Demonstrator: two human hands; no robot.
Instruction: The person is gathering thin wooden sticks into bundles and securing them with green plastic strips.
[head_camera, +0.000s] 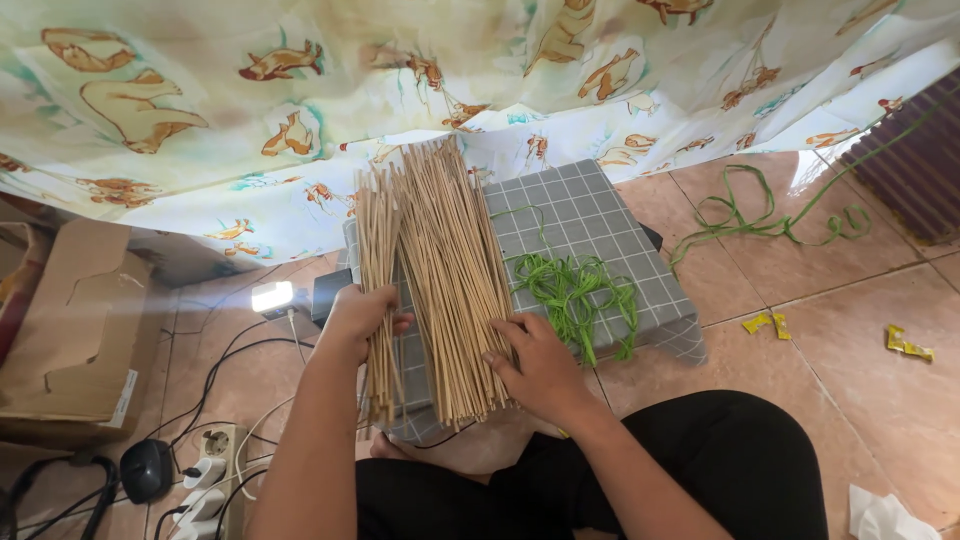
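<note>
Left hand (357, 318) fingers clamp a thin stick bundle (378, 290) — right hand (535, 368) lies flat, fingers together, steadying the larger stick pile (452, 270) on the checked cloth (590, 225).

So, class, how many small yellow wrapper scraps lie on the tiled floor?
2: one yellow wrapper scrap right of the grey checked cloth, another yellow scrap farther right. Others may be hidden.

Only one package seen: a flattened brown cardboard box (70, 330), lying on the tiled floor at nine o'clock, torn along its upper face, leaning towards the left edge. Stuck to its lower right corner, a narrow white label strip (124, 397), slanted. Two small crumpled yellow wrappers (766, 323) (907, 345) at three o'clock. No signs, no screens.
</note>
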